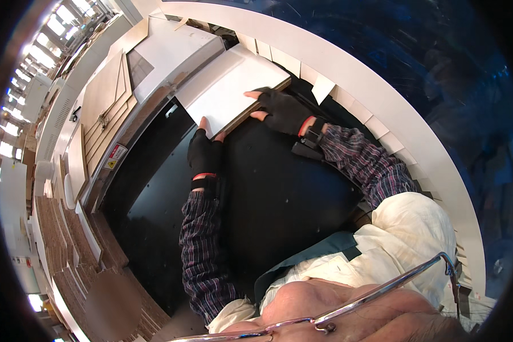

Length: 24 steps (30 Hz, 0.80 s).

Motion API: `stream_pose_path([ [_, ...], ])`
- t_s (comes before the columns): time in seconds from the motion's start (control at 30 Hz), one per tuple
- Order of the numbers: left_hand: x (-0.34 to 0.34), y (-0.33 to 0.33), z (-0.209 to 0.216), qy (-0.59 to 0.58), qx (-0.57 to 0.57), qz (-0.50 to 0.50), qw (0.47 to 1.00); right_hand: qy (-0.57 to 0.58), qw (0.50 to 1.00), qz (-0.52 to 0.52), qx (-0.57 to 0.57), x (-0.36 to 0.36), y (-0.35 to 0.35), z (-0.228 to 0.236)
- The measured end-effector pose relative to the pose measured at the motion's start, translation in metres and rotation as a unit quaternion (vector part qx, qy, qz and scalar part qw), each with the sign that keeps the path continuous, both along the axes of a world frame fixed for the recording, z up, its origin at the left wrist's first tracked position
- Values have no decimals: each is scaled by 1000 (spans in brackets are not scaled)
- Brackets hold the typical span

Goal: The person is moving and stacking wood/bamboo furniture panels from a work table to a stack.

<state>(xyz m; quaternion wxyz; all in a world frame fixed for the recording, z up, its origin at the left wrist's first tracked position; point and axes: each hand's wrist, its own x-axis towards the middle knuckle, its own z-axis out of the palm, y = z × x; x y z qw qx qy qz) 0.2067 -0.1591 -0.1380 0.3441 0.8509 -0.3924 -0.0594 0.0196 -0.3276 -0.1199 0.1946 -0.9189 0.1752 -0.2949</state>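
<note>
A flat white board (228, 85) with a brown cut edge lies ahead of me, its far end close to a white machine housing. My left hand (205, 151), in a black fingerless glove, grips the board's near left corner. One finger shows on its white face and another at the edge. Farther right, my right hand (282, 111), gloved the same way, holds the near edge, with a bare fingertip on the face and another finger at the rim. The fingers under the board are hidden. Beneath both hands stretches a black surface (268, 194).
Thin wooden panels (105, 108) lie stacked on the white machine housing (176, 45) at the left. A warning label (115, 155) marks its side. Brown boards (62, 245) are piled at the lower left. A long pale curved edge (416, 108) with several light pieces along it borders the right.
</note>
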Motion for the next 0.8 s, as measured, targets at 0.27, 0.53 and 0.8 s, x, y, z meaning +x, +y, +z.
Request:
stream_pose_path([
  [0.27,-2,-72,10,-46,-11,-1,999,-22,998,-37,40,36,-42,-29],
  [0.53,-7,-80,8,2,-55,-25,998,-26,997,-68,26,35,-60,-41],
  [0.8,11,-63,-3,61,-133,-53,988,-55,990,-123,-31,36,-50,-21],
])
